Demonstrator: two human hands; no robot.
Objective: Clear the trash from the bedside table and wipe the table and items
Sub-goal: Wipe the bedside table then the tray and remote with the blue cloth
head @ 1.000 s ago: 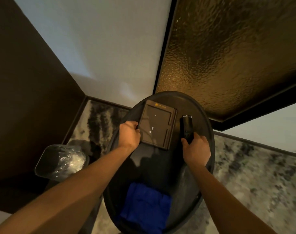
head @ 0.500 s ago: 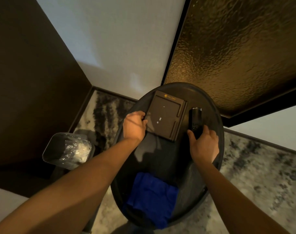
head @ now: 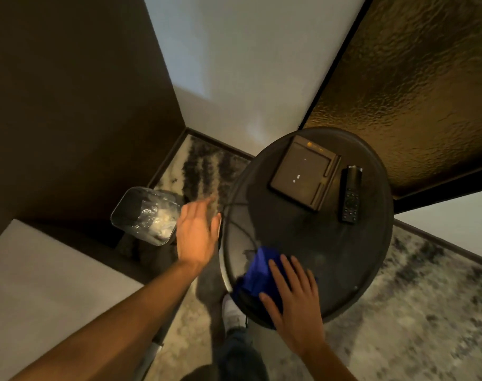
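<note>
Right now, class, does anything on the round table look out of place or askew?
The blue cloth hangs over the table's near edge, bunched under the right hand. Small pale specks lie on the brown tray. The remote lies flat.

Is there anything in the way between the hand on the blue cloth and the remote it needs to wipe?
Nothing visible. The right hand lies flat on the blue cloth at the near edge of the table. Only bare tabletop lies between it and the remote. The brown tray sits to the remote's left, off that path.
</note>
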